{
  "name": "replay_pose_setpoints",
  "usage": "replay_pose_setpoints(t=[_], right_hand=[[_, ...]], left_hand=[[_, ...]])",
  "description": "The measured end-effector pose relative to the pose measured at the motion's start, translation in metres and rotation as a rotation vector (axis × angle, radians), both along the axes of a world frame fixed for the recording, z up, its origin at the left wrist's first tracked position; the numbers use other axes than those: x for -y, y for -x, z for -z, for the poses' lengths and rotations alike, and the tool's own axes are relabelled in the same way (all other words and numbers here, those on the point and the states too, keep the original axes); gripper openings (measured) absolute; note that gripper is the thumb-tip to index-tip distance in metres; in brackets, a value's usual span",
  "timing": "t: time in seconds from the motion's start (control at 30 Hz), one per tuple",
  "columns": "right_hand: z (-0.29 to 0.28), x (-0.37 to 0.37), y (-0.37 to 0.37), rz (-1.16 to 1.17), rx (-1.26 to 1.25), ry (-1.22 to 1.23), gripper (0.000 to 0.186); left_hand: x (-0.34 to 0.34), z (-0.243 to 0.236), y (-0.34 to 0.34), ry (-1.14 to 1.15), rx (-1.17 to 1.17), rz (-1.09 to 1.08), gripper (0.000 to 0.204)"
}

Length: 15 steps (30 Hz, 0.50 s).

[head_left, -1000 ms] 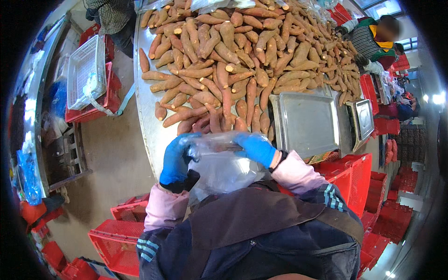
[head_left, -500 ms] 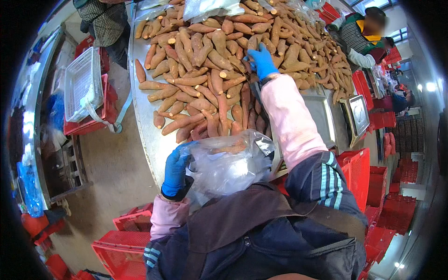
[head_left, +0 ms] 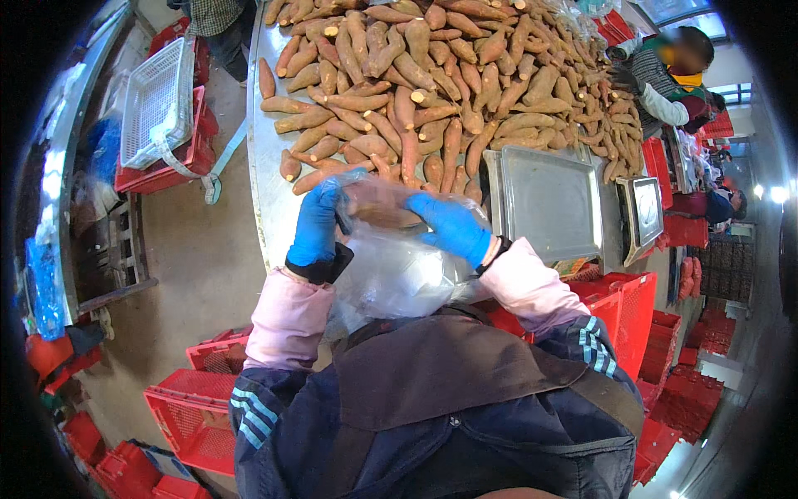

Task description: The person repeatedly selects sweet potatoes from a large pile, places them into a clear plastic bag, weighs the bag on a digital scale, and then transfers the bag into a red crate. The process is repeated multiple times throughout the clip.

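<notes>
In front of my body I hold a clear plastic bag (head_left: 399, 270). My left hand (head_left: 316, 218), in a blue glove, is closed on the bag's left edge. A reddish-brown sweet potato (head_left: 378, 208), blurred by motion, lies level at the bag's mouth, partly behind the film. Closed around its right end is my blue-gloved right hand (head_left: 455, 229); some fingertips are hidden. Just beyond both hands, a large heap of sweet potatoes (head_left: 399, 116) covers much of the metal table (head_left: 264, 166).
Right of the heap stands a scale with a metal tray (head_left: 549, 200), and a second scale (head_left: 647, 208) beyond it. Red crates (head_left: 619, 312) stand close on my right, others (head_left: 195, 416) at lower left. A white basket (head_left: 158, 108) sits left. A person (head_left: 665, 91) works at far right.
My right hand has come back from the heap to the bag's mouth, with a sweet potato. My left hand has moved up slightly with the bag. The scale tray is now uncovered by my arm.
</notes>
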State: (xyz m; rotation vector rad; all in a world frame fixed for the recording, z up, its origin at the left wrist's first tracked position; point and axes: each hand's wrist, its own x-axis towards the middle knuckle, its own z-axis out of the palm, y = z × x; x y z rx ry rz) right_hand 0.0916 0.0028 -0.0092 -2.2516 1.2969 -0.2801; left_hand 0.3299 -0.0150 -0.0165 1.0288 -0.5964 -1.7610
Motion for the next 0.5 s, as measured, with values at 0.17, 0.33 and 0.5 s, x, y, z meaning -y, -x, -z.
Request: replay_pose_setpoints(t=[0.17,0.33,0.5], right_hand=[[0.014,-0.005,0.023,0.158,-0.210,-0.075,0.024],[-0.034,-0.023,0.030,-0.113,0.030,-0.037,0.033],[-0.073,0.073,0.021,0.305,0.632,-0.240,0.028]], left_hand=[[-0.006,0.000,-0.008,0.158,0.441,0.144,0.030],[-0.013,-0.016,-0.007,0.238,0.095,0.056,0.028],[-0.012,-0.035,0.004,0.087,-0.048,0.149,0.029]])
